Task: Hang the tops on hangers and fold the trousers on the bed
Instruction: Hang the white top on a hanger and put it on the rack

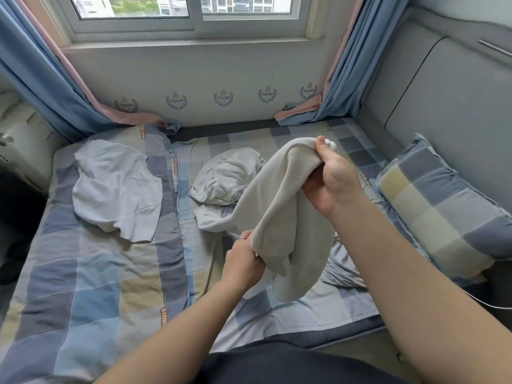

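The soft beige-grey fleecy garment (279,217) hangs in the air over the middle of the bed, bunched and doubled over itself in thick rounded folds, so I cannot tell whether it is a top or trousers; the cloth looks plush and matte, with no print showing; its lower end droops in a blunt loop. My right hand (329,176) is clamped on its upper end, thumb on top and fingers curled round a wad of the cloth; my left hand (243,261) grips its lower left edge, a thin ring on one finger; the two hands are apart, the right one higher and farther from me. Below, the bed (91,286) carries a checked sheet in blue, grey and pale yellow; a crumpled pale grey garment (224,178) lies just behind the held one; a flat pale lilac-grey top (116,187) is spread well to the left; a rumpled grey-blue cloth (343,267) lies under my right forearm. A checked pillow (437,214) leans by the grey padded headboard (443,106) on the right; blue curtains with pink edging (47,79) frame the window (194,26) beyond the bed.
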`<state>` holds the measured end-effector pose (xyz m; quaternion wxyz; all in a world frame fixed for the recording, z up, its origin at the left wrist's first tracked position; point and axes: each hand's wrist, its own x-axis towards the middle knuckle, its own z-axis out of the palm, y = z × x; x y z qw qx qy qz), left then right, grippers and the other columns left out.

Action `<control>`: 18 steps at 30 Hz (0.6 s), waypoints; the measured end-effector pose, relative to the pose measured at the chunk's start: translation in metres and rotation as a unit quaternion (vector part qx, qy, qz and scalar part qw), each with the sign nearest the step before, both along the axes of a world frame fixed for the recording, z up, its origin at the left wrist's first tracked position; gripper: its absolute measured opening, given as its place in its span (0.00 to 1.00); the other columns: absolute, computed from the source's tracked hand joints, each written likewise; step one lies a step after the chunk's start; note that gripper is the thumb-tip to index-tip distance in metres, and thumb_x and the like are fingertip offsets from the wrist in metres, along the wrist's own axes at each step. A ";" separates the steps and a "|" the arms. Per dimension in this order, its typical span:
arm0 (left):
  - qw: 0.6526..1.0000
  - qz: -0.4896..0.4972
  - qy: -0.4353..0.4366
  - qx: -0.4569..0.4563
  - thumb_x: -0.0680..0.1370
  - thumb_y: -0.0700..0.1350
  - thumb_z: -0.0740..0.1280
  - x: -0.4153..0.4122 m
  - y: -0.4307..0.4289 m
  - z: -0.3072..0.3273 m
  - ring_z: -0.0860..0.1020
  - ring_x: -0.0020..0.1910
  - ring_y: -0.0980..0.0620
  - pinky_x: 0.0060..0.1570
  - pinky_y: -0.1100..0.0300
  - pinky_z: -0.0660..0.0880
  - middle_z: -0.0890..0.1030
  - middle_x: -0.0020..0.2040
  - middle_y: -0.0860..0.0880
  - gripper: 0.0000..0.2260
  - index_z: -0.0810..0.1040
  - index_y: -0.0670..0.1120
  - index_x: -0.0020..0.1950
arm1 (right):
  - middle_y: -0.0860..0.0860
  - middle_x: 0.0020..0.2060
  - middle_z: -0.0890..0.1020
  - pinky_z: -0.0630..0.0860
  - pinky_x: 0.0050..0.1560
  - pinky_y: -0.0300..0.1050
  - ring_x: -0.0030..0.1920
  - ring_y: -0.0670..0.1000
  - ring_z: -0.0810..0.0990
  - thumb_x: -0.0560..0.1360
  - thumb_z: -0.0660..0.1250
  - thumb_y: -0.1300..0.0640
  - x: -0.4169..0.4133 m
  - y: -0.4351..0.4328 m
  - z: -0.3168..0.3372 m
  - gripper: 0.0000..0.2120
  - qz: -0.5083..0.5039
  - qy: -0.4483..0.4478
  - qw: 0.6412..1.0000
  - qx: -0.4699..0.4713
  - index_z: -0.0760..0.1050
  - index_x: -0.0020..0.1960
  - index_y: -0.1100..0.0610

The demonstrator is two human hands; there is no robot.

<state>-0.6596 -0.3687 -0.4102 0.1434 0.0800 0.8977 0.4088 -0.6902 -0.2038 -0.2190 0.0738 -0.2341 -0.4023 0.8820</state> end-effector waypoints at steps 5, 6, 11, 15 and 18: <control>0.979 0.019 0.075 0.186 0.74 0.36 0.60 -0.005 -0.001 0.028 0.75 0.40 0.57 0.43 0.53 0.72 0.78 0.40 0.52 0.09 0.76 0.49 0.43 | 0.58 0.47 0.83 0.84 0.44 0.49 0.44 0.54 0.84 0.85 0.59 0.54 -0.009 0.022 -0.009 0.14 -0.029 -0.016 0.999 0.001 0.76 0.59 0.63; 0.975 0.039 0.083 0.204 0.73 0.36 0.58 -0.008 -0.003 0.037 0.72 0.37 0.57 0.40 0.54 0.71 0.77 0.37 0.52 0.08 0.74 0.47 0.41 | 0.58 0.49 0.83 0.83 0.50 0.50 0.47 0.55 0.83 0.85 0.57 0.54 -0.008 0.029 -0.014 0.14 0.000 -0.023 1.000 0.017 0.75 0.59 0.63; 0.964 0.028 0.121 0.234 0.72 0.38 0.56 -0.033 -0.011 0.094 0.71 0.35 0.61 0.37 0.65 0.67 0.75 0.35 0.53 0.08 0.74 0.44 0.39 | 0.53 0.61 0.79 0.69 0.68 0.58 0.63 0.54 0.76 0.81 0.65 0.53 0.019 0.025 -0.062 0.09 0.217 -0.119 0.946 0.210 0.75 0.60 0.52; 0.971 0.002 0.104 0.214 0.74 0.38 0.59 -0.040 -0.010 0.115 0.69 0.33 0.61 0.37 0.63 0.66 0.73 0.32 0.57 0.09 0.72 0.47 0.34 | 0.49 0.59 0.82 0.77 0.51 0.41 0.58 0.49 0.81 0.70 0.76 0.52 0.059 -0.018 -0.106 0.27 0.330 -0.080 0.901 0.271 0.72 0.66 0.51; 0.969 -0.016 0.097 0.229 0.72 0.41 0.59 -0.034 -0.004 0.130 0.70 0.35 0.56 0.38 0.59 0.68 0.74 0.34 0.44 0.09 0.75 0.37 0.38 | 0.54 0.53 0.84 0.81 0.51 0.47 0.55 0.53 0.83 0.66 0.76 0.52 0.067 -0.039 -0.123 0.25 0.301 -0.016 0.898 0.322 0.76 0.63 0.53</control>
